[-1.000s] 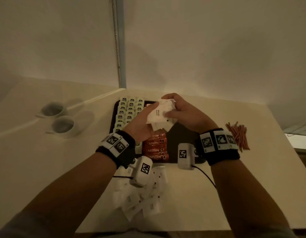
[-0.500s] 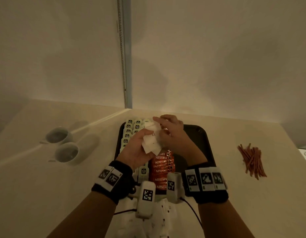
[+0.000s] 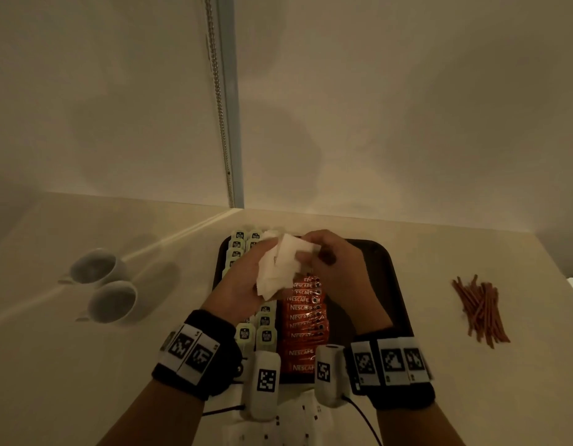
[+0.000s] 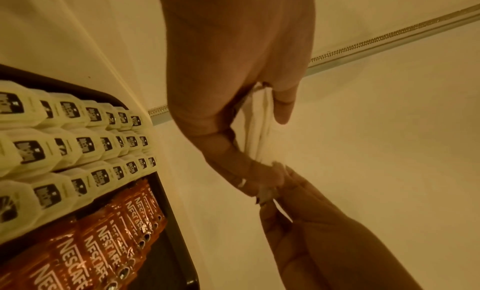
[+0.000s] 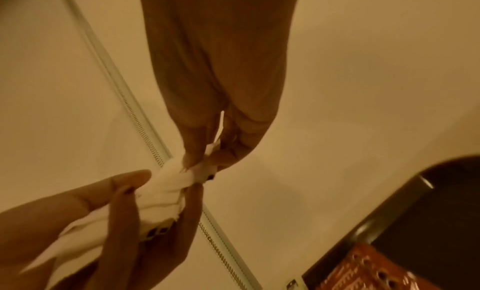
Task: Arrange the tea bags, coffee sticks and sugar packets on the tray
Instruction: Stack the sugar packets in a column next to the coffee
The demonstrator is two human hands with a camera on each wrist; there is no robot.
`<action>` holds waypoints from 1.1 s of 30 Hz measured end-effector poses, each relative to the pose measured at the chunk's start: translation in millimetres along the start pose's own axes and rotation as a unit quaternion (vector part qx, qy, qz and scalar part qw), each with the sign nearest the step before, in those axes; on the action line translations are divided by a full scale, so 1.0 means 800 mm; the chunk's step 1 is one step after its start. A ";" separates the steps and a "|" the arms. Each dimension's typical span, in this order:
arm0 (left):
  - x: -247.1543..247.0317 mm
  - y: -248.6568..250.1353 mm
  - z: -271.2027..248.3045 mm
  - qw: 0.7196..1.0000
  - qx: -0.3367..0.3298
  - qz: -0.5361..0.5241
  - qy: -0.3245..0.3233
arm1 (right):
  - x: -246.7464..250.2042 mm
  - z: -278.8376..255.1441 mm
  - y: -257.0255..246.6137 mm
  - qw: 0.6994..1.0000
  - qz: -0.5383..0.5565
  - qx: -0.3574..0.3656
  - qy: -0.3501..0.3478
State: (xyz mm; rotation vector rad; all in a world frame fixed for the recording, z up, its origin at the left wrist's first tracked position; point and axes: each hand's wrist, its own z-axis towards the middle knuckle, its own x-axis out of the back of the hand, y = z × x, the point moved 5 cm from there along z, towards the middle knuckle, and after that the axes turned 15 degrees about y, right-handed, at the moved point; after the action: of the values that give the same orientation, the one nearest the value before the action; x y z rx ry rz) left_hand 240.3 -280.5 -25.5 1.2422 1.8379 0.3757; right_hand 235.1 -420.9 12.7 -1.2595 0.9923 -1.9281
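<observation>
White paper fills both hands: the left hand [image 3: 246, 278] holds a fanned bundle of sugar packets [image 3: 280, 268], fingers and thumb curled round it, while the right hand [image 3: 330, 268] pinches the bundle's far corner between its fingertips [image 5: 193, 160] — each grip is closed on the same stack. A second ago the packets were held lower and flatter above the near end of the coffee row; now the bundle has been carried toward the far end of the tray [image 3: 385, 268] and turned more on edge, and the right hand looks to be peeling or squaring one packet against the rest. Directly beneath the grip lie the coffee sticks [image 3: 306, 320] in an overlapping orange row, with the tea bags [image 3: 266, 333] in columns just to the left of it. To the right of the grip the tray's dark floor is bare, which I judge to be where the sugar goes. More loose packets [image 3: 298, 420] wait on the bench [image 3: 85, 365] behind the wrists, near the person. So tea and coffee seem settled — sugar is the step in hand, and none of it is laid down yet.
</observation>
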 end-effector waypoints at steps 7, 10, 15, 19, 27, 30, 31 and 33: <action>0.000 0.009 -0.001 0.980 -0.165 0.077 0.078 | -0.005 -0.016 0.028 0.840 0.425 -0.338 -0.007; -0.003 0.015 -0.003 0.967 -0.210 0.092 0.109 | -0.007 -0.018 0.033 0.860 0.396 -0.323 -0.009; -0.004 0.014 -0.001 0.957 -0.225 0.138 0.122 | -0.009 -0.021 0.042 0.876 0.372 -0.307 -0.010; -0.002 0.005 0.006 0.987 -0.112 0.043 0.105 | -0.005 -0.014 0.059 0.877 0.366 -0.311 -0.008; 0.019 0.005 0.020 0.986 -0.014 -0.117 0.114 | 0.028 0.068 0.210 0.942 0.066 -0.302 0.127; 0.026 0.005 0.027 0.985 -0.021 -0.116 0.127 | 0.017 0.084 0.257 0.940 -0.038 -0.320 0.112; 0.028 0.004 0.029 0.984 -0.020 -0.118 0.131 | 0.012 0.086 0.268 0.937 -0.062 -0.326 0.105; 0.033 0.002 0.033 0.983 -0.019 -0.124 0.134 | 0.002 0.087 0.284 0.934 -0.087 -0.334 0.096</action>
State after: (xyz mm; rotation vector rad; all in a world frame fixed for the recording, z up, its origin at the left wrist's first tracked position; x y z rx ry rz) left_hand 259.0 -262.7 -52.7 0.9573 2.1764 0.4531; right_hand 321.2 -558.2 -161.0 -1.5752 1.7969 -1.9386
